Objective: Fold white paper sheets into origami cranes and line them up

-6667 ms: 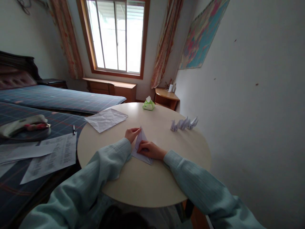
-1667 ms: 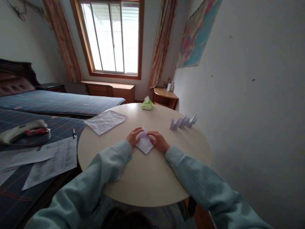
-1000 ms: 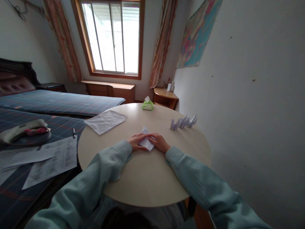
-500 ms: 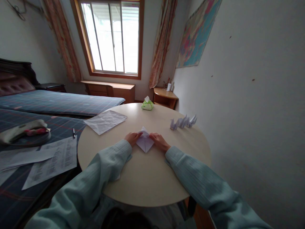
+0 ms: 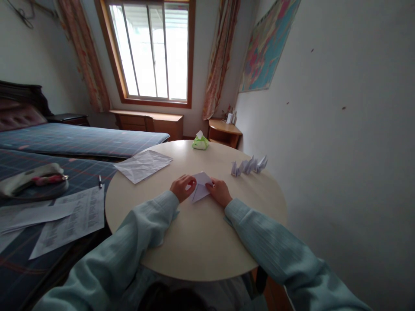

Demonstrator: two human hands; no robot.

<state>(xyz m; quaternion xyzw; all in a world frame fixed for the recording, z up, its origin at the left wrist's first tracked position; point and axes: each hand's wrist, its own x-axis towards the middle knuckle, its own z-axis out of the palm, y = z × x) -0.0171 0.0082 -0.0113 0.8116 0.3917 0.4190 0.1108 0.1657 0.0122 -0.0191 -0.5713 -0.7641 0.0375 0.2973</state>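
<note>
A small folded white paper (image 5: 200,189) is held just above the round cream table (image 5: 194,242), between both hands. My left hand (image 5: 181,188) pinches its left edge with curled fingers. My right hand (image 5: 220,191) grips its right side, fingers closed on the fold. Both arms wear pale green sleeves. The paper's underside and the fingertips behind it are hidden.
A creased white sheet (image 5: 143,164) lies at the table's far left. A green tissue pack (image 5: 200,141) sits at the far edge, a row of folded paper figures (image 5: 249,166) at the right. A bed with printed papers (image 5: 69,218) and a pen (image 5: 100,181) borders the left. A wall stands close on the right.
The paper was pressed flat on the table under both hands; now it is raised and tilted, one flap opened upward. Both hands have shifted slightly away from me.
</note>
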